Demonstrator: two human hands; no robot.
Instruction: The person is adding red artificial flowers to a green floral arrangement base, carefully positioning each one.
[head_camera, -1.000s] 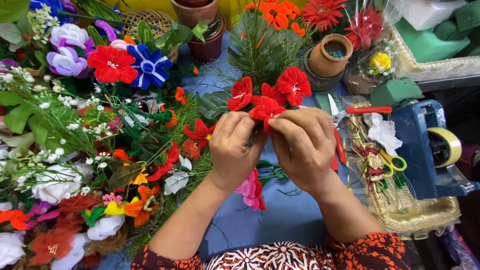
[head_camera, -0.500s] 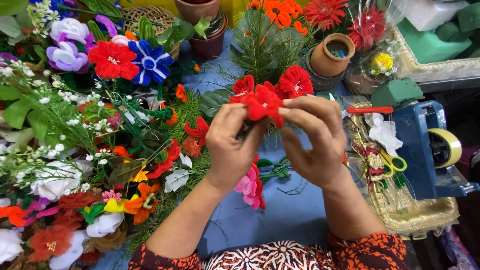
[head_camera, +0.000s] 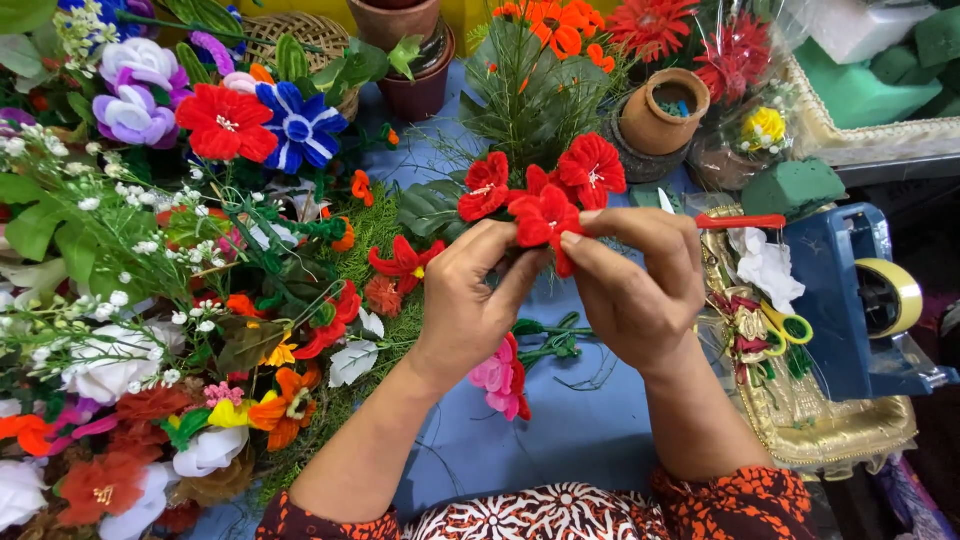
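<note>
Both my hands hold a small bunch of red artificial flowers (head_camera: 540, 195) above a blue table (head_camera: 560, 430). My left hand (head_camera: 470, 300) grips the bunch from below, its fingers wrapped around the stems. My right hand (head_camera: 630, 280) pinches the front red bloom between thumb and forefinger. A pink flower (head_camera: 500, 375) with a green stem lies on the table just under my left wrist. The stems inside my hands are hidden.
A heap of artificial flowers and leaves (head_camera: 170, 300) fills the left side. Clay pots (head_camera: 660, 115) stand behind. To the right are a blue tape dispenser (head_camera: 850, 300), a gold tray (head_camera: 810, 420) with scissors (head_camera: 785, 325), and green foam blocks (head_camera: 795, 185).
My hands have lifted the red flower bunch slightly up and away from me. My right fingers have shifted onto the front bloom.
</note>
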